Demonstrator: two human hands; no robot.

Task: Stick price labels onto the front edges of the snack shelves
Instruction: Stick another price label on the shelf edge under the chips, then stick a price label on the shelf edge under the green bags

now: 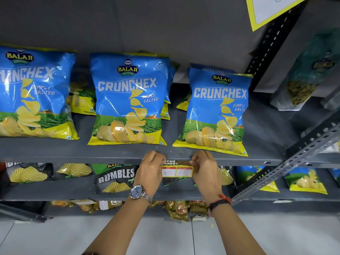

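A yellow and red price label [177, 169] with handwritten numbers hangs against the front edge of the grey snack shelf [92, 156]. My left hand [151, 167], with a watch on its wrist, pinches the label's left end. My right hand [204, 168], with a black and red wristband, pinches its right end. The label's top sits at the shelf edge, below the gap between two blue Crunchex chip bags [128, 100] [216, 113]. Whether the label is stuck down cannot be told.
A third Crunchex bag [35, 92] stands at the left. Below are Rumbles bags [115, 178] and more snack packs on lower shelves. A perforated metal upright [287, 164] slants at the right. A yellow-bordered sign [270, 10] hangs top right. Pale floor tiles lie below.
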